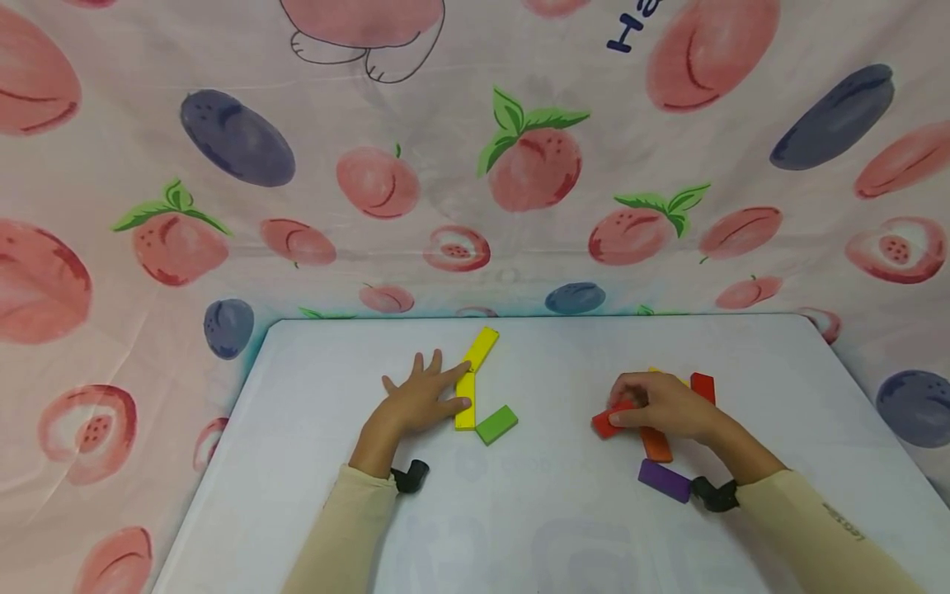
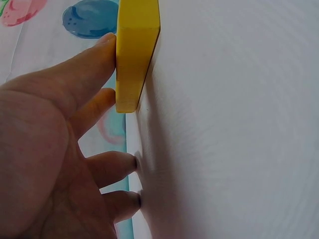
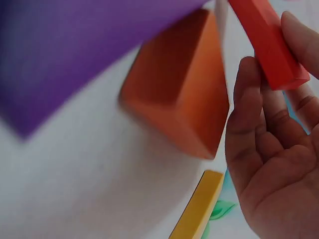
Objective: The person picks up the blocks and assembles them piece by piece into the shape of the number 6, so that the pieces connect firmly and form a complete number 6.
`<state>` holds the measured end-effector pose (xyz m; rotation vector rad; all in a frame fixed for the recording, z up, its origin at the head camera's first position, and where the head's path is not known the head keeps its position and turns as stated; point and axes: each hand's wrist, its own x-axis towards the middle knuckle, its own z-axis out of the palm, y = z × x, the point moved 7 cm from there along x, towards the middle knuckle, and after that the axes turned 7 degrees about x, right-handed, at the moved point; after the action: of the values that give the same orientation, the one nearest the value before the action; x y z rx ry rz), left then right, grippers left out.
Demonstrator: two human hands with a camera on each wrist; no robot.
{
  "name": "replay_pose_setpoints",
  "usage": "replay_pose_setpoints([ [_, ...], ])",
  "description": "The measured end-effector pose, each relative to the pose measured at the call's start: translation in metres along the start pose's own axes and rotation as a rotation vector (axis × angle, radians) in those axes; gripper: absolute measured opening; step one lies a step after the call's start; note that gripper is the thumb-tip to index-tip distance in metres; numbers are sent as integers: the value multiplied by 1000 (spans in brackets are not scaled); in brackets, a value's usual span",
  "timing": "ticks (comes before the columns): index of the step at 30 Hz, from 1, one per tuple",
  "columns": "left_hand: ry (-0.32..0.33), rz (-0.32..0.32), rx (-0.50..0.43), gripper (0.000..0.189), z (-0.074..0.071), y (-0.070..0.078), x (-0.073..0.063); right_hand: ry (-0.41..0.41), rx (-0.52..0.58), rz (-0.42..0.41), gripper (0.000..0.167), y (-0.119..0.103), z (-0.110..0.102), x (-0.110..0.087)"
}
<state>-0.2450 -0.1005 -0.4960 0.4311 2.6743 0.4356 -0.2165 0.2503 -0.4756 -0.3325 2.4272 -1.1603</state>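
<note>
My left hand (image 1: pixel 411 403) lies with fingers spread beside two yellow blocks placed end to end. Its thumb touches the near yellow block (image 1: pixel 464 419), and its index finger reaches the joint with the far, slanted yellow block (image 1: pixel 486 346). In the left wrist view, thumb and a finger rest along one side of a yellow block (image 2: pixel 137 59). Just right of the near block's lower end lies a green block (image 1: pixel 497 425). My right hand (image 1: pixel 664 404) pinches a red block (image 1: pixel 604 422) between thumb and fingers, also visible in the right wrist view (image 3: pixel 271 47).
Around the right hand lie an orange block (image 1: pixel 656 447), a purple block (image 1: pixel 664 481), another red block (image 1: pixel 703 388) and a partly hidden yellow block (image 3: pixel 198 205). The white table (image 1: pixel 549 528) ends at a fruit-printed cloth (image 1: pixel 475 148).
</note>
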Motion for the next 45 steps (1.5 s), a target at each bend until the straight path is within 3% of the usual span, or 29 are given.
replay_pose_setpoints([
  [4, 1, -3, -1, 66, 0, 0, 1, -13, -11, -21, 21, -7, 6, 2],
  [15, -6, -14, 1, 66, 3, -3, 1, -61, -39, 32, 21, -11, 27, 11],
  [31, 5, -3, -3, 66, 1, 0, 1, -111, 38, 11, 18, -26, 49, 17],
  [36, 11, 1, -9, 66, 1, 0, 0, -107, 50, 17, 25, -32, 51, 20],
  [41, 9, 2, -15, 66, 1, 0, 0, -111, 31, -18, 37, -36, 55, 23],
  [45, 10, 5, -16, 65, 0, 1, 0, -120, -5, -61, 36, -39, 58, 27],
])
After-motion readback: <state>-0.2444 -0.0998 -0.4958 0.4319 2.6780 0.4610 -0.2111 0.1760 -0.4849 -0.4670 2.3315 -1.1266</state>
